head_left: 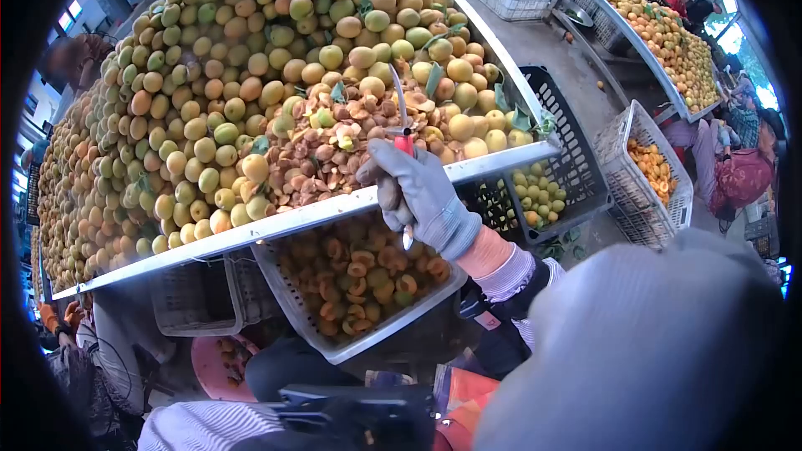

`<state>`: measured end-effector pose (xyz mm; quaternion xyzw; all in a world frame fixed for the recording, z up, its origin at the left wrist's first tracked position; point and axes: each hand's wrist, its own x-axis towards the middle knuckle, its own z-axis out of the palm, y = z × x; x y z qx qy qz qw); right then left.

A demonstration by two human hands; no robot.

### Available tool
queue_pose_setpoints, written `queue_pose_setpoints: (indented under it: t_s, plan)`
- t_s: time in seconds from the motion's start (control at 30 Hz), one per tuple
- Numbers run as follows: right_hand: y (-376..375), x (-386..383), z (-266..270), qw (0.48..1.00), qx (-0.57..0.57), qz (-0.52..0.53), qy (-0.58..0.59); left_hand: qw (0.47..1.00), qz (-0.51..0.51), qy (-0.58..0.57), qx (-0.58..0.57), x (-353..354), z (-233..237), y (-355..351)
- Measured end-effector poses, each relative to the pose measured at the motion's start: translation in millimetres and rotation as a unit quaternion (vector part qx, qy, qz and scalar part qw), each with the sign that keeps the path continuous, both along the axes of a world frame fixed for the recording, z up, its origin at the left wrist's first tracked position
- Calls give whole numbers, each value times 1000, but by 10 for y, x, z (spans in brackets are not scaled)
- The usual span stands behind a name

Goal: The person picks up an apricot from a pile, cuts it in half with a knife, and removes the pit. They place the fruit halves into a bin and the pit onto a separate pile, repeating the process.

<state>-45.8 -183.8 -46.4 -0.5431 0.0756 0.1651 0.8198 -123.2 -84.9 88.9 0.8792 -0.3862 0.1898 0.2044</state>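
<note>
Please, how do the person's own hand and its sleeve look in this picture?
The right hand wears a grey work glove with darker, stained-looking fingers and a paler, blue-grey cuff. The sleeve end has fine pale and purplish stripes; beyond it is something dark, with a small pinkish patch. The left hand cannot be made out.

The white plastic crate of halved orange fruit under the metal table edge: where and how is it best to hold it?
Probably the near rim of the crate, a hand toward each end, from the wearer's side: that rim sticks out uncovered, while the silver metal table edge overhangs the far side.
</note>
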Motion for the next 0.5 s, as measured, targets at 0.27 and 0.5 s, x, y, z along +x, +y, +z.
queue_pose_setpoints:
  t_s: [0.27, 0.5]
  plan:
    - [4, -2, -19, 1000, -17, 20, 5, 998, 13, -7, 54, -248, -86, -47]
    - [8, -18, -13, 999, -31, 33, 13, 993, 15, -18, 114, -425, -118, -35]
